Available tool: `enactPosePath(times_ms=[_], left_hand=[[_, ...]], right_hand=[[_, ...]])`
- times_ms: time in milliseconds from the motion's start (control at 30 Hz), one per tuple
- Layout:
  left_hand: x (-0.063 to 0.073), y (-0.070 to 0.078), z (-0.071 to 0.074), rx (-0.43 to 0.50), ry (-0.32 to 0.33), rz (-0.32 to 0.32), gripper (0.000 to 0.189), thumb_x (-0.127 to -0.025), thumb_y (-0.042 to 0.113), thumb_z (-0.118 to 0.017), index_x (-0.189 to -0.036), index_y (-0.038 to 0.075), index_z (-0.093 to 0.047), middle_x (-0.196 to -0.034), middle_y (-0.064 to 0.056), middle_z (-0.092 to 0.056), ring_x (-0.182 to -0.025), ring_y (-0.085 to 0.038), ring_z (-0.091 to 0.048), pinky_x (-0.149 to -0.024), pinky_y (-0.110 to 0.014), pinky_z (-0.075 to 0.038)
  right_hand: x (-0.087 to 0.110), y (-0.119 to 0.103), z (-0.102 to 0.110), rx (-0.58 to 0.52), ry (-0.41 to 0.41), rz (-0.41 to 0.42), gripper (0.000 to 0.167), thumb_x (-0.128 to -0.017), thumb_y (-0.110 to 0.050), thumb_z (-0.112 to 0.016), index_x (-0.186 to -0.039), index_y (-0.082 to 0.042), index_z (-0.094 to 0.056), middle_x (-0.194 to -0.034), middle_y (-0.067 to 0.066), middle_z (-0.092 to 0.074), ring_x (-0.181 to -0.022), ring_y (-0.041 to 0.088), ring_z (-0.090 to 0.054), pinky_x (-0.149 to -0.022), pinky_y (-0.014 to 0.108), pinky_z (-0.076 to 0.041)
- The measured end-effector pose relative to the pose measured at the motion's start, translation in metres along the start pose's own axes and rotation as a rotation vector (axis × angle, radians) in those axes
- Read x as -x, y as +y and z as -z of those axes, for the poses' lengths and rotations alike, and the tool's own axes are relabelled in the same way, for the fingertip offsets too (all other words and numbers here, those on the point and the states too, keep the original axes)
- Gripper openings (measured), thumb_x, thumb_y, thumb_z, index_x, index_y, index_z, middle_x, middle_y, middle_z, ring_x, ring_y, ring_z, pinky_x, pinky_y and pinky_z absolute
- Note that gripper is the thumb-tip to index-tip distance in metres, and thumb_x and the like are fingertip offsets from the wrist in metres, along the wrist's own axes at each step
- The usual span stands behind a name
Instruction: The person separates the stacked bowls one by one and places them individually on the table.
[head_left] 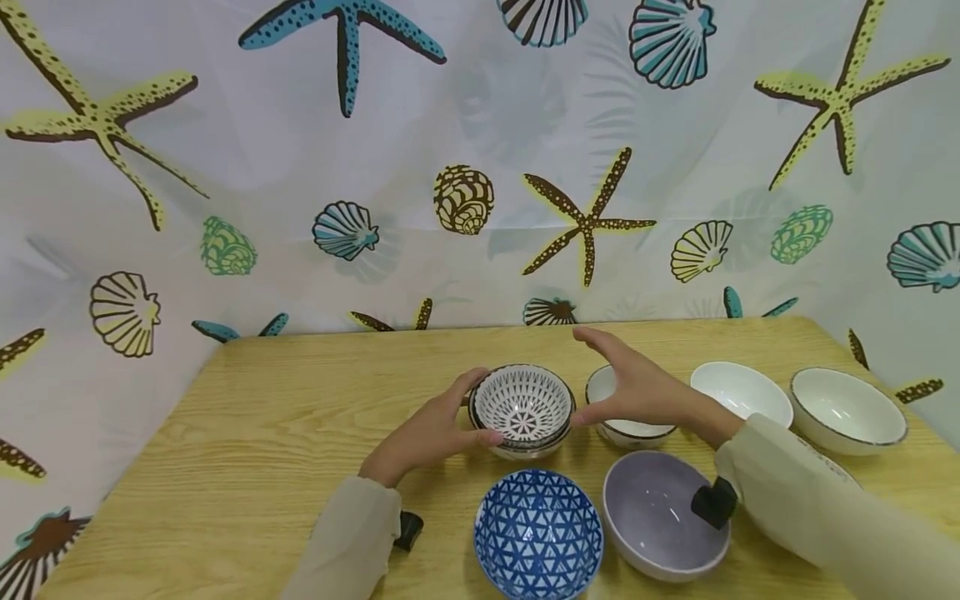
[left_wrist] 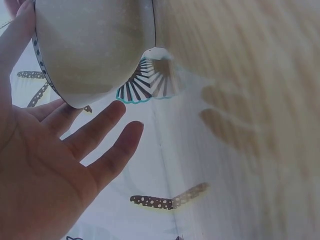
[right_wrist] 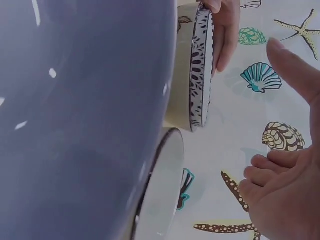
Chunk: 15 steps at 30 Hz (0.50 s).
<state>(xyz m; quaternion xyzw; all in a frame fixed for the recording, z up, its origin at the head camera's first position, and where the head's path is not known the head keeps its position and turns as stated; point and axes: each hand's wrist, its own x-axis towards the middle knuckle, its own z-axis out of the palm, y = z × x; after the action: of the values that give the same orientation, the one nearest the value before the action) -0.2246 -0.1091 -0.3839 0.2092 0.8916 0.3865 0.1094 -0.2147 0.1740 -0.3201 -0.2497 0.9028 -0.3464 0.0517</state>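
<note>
A white bowl with a black line pattern (head_left: 523,403) sits nested in a stack at the middle of the table. My left hand (head_left: 427,432) holds the stack's left side, thumb over the near rim and fingers round the far side. In the left wrist view, the lower fingers of the left hand (left_wrist: 60,155) are spread beside the cream outer wall of a bowl (left_wrist: 95,45). To the stack's right, my right hand (head_left: 641,387) is open, thumb and fingers wide apart, above a white dark-rimmed bowl (head_left: 633,428). Nothing lies in the right palm (right_wrist: 285,195).
A blue triangle-patterned bowl (head_left: 537,533) and a lavender bowl (head_left: 663,517) stand near the front. Two white bowls, one farther left (head_left: 738,388) and a dark-rimmed bowl (head_left: 847,410), stand at the right. A curtain with shells (head_left: 405,142) hangs behind the wooden table (head_left: 247,467).
</note>
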Motion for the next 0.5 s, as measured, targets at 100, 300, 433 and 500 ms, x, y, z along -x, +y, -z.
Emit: enactPosePath(times_ms=[100,300,433,500], left_hand=[[-0.001,0.0,0.0,-0.002,-0.003,0.0,0.092,-0.081,0.044,-0.074,-0.152,0.02,-0.02,-0.156,-0.007,-0.029,-0.137,-0.035,-0.037,-0.108,-0.059,-0.032],[-0.001,0.0,-0.001,0.003,-0.011,-0.003,0.093,-0.081,0.045,-0.073,-0.152,0.02,-0.02,-0.156,-0.007,-0.029,-0.137,-0.035,-0.038,-0.108,-0.058,-0.032],[-0.001,0.0,-0.001,0.007,-0.011,-0.007,0.092,-0.081,0.043,-0.073,-0.152,0.019,-0.02,-0.156,-0.007,-0.029,-0.137,-0.035,-0.038,-0.107,-0.058,-0.033],[-0.001,-0.001,-0.001,0.01,-0.011,-0.012,0.092,-0.082,0.043,-0.073,-0.152,0.019,-0.02,-0.156,-0.007,-0.029,-0.136,-0.035,-0.038,-0.107,-0.058,-0.033]], right_hand=[[-0.006,0.004,-0.007,-0.009,-0.028,-0.027,0.101,-0.075,-0.03,-0.082,-0.15,-0.002,-0.02,-0.155,0.02,-0.024,-0.141,0.041,-0.024,-0.111,0.06,-0.026],[-0.012,0.014,-0.02,-0.034,-0.052,-0.043,0.102,-0.074,-0.031,-0.082,-0.15,0.0,-0.02,-0.154,0.021,-0.025,-0.141,0.042,-0.026,-0.111,0.059,-0.026],[-0.014,0.017,-0.029,-0.067,-0.069,-0.036,0.106,-0.072,-0.034,-0.084,-0.15,-0.002,-0.02,-0.155,0.019,-0.024,-0.142,0.041,-0.024,-0.112,0.058,-0.024],[-0.015,0.017,-0.033,-0.088,-0.078,-0.045,0.107,-0.07,-0.033,-0.085,-0.151,-0.004,-0.02,-0.156,0.018,-0.024,-0.143,0.041,-0.022,-0.113,0.059,-0.022]])
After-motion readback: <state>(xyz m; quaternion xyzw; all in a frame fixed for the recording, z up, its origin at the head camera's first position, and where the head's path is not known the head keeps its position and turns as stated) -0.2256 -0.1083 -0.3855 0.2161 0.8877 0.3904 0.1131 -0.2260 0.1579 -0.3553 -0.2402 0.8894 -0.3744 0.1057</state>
